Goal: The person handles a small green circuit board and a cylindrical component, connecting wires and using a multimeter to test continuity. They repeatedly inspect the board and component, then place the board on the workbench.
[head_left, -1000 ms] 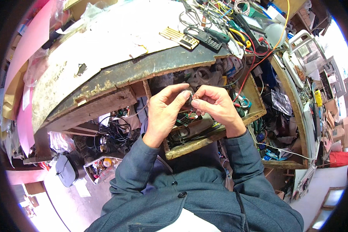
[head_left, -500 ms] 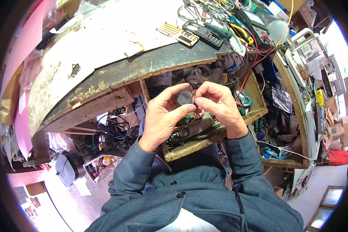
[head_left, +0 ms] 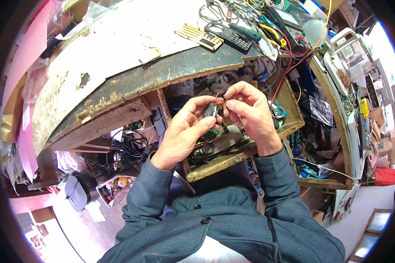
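Dark part (head_left: 211,109) partly hidden by the hands (head_left: 183,135), red wires (head_left: 220,101) with indistinct ends

The gap between left hand (head_left: 184,131) and right hand (head_left: 253,111) is taken up by a dark disc (head_left: 210,110) and red wire (head_left: 220,101). Open room is left over the pale sheet (head_left: 114,48). Farther right, passage is obstructed by a screwdriver (head_left: 245,32) and pliers (head_left: 274,36). Toward the body, the way is barred by the drawer front (head_left: 219,163).

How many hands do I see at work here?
2: the left hand holds a dark part over the open drawer; the right hand, beside it, holds red wire.
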Tool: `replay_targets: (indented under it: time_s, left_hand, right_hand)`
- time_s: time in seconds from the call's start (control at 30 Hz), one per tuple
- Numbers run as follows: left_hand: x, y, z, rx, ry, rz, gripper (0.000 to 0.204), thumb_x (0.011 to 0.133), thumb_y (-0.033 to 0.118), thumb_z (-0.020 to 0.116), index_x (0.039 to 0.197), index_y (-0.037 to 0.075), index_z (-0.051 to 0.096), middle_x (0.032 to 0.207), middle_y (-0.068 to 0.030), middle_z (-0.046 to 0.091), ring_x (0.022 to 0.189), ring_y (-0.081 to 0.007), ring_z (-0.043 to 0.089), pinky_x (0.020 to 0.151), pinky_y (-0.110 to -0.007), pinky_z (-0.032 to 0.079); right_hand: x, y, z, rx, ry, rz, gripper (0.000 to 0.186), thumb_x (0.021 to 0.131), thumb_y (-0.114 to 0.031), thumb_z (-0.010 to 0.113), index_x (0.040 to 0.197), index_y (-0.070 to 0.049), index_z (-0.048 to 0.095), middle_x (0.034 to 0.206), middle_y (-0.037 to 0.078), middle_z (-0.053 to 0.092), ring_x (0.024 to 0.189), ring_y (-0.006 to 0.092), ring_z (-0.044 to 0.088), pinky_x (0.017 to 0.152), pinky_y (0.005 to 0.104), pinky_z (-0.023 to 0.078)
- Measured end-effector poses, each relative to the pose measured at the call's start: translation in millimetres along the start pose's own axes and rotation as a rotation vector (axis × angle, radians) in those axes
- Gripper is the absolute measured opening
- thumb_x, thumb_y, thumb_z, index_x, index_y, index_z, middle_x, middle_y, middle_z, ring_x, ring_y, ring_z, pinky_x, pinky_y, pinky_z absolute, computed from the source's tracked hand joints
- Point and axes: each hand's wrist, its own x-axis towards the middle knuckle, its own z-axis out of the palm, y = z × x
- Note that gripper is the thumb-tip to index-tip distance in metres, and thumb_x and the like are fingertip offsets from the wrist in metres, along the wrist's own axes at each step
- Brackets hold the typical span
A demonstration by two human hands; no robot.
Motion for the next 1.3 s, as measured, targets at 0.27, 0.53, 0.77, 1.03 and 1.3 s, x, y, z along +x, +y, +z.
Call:
replay_targets:
  time_s: [0.27,0.53,0.77,1.03,1.3]
  left_hand:
    - [2.0,-0.2,-7.4,-0.072,-0.002,-0.029,0.041,0.101,0.011,0.065,0.14,0.001,0.055,0.125,-0.0068,0.066,0.108,-0.0137,0.063,0.097,-0.03,0.052]
    - [1.5,0.1,-9.2,-0.16,-0.034,-0.057,0.041,0.102,0.013,0.063,0.14,-0.001,0.054,0.123,-0.0075,0.066,0.106,-0.0164,0.066,0.097,-0.032,0.053]
    - [1.8,1.3,-7.7,-0.146,-0.03,-0.083,0.039,0.103,0.012,0.062,0.139,-0.001,0.055,0.121,-0.0086,0.066,0.105,-0.0177,0.068,0.097,-0.033,0.054]
    - [0.5,0.9,-7.9,-0.117,-0.03,-0.075,0.039,0.102,0.008,0.062,0.139,0.0,0.055,0.12,-0.0089,0.067,0.105,-0.0181,0.068,0.098,-0.033,0.055]
    - [1.8,0.7,-7.4,-0.119,-0.046,-0.066,0.038,0.101,0.008,0.063,0.138,0.0,0.055,0.121,-0.0093,0.067,0.107,-0.0192,0.069,0.098,-0.034,0.055]
  right_hand:
    - [-0.8,1.6,0.2,-0.017,0.025,0.017,0.016,0.094,-0.005,0.067,0.11,-0.004,0.07,0.079,0.003,0.071,0.057,0.0019,0.053,0.049,0.0173,0.04]
    - [-3.4,-1.2,2.0,-0.059,-0.034,0.014,0.016,0.097,-0.007,0.069,0.11,0.0,0.072,0.091,0.005,0.074,0.07,0.0061,0.063,0.062,0.0196,0.05]
    - [-2.6,3.7,4.8,-0.094,-0.083,-0.086,0.014,0.095,-0.003,0.071,0.108,0.003,0.07,0.093,0.008,0.074,0.078,0.0085,0.068,0.069,0.0229,0.056]
    - [-5.3,5.9,9.5,-0.204,-0.041,-0.12,0.008,0.1,-0.008,0.067,0.102,0.0,0.065,0.086,0.001,0.068,0.075,0.0053,0.064,0.065,0.0209,0.053]
    - [-6.6,7.3,12.1,-0.264,0.002,-0.178,0.006,0.099,-0.006,0.066,0.1,-0.001,0.064,0.083,0.0,0.066,0.072,0.0039,0.062,0.063,0.0204,0.052]
